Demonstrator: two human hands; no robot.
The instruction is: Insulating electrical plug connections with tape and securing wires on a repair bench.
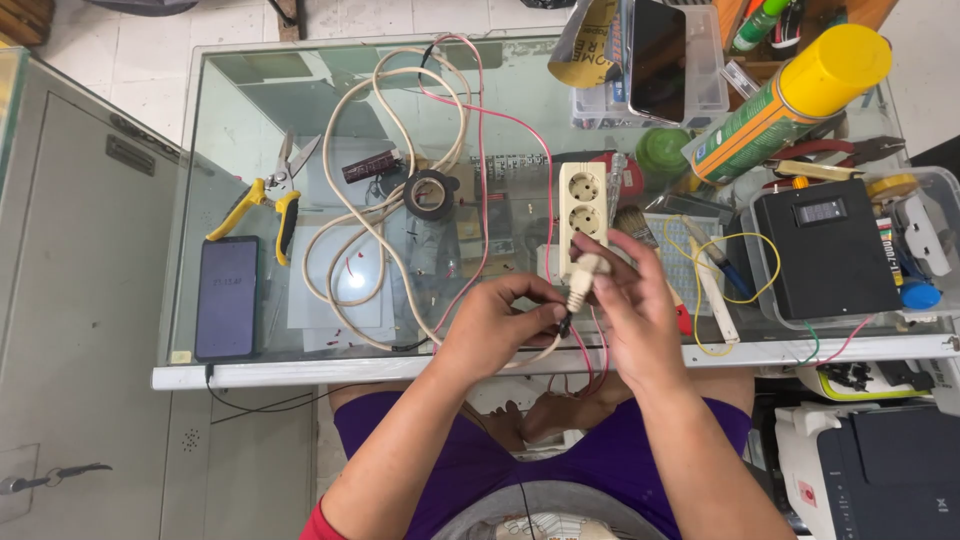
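both hands are pinching one cream plug: the right hand point(630, 300) is gripping the plug point(583, 272) between fingertips, and the left hand point(490, 325) is squeezing its cord point(563, 322) just below, above the glass table's point(250, 90) front edge. a clear tub point(935, 185) at right is holding a black box point(822, 245).

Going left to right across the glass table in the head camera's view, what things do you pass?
Dark phone → yellow-handled snips → black tape roll → cream double socket → black box, with the left hand and right hand holding a cream plug near the socket.
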